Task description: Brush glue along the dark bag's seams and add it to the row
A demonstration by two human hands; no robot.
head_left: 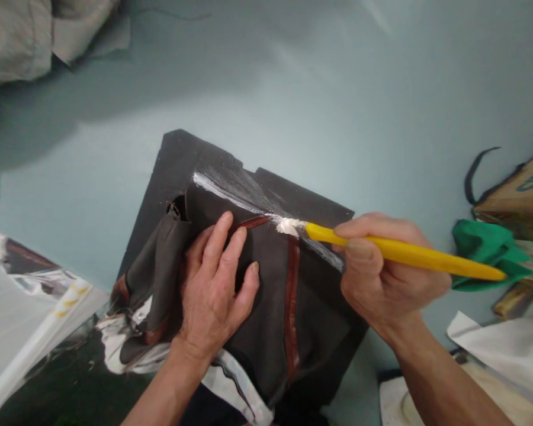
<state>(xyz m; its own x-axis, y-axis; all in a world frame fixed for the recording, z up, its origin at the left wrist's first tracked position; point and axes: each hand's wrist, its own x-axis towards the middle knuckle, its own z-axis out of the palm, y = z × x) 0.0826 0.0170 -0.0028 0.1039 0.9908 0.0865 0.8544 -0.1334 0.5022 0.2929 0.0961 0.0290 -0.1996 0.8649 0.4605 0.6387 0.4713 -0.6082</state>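
A dark fabric piece with reddish-brown trim lies over a flat black sheet. My left hand rests on the fabric, fingers spread and holding nothing. Between finger and thumb, my right hand grips a yellow-handled brush. Its white-coated tip touches the fabric's upper edge, right of my left hand. A white smear runs along that edge to the upper left, and a thinner white streak continues under the brush to the lower right. The fabric's left part is folded up beside my left hand.
Light blue-green table surface surrounds the work. Pale cloth lies at the upper left. At the right are a cardboard box, green material and white sheets. A white panel stands at the lower left.
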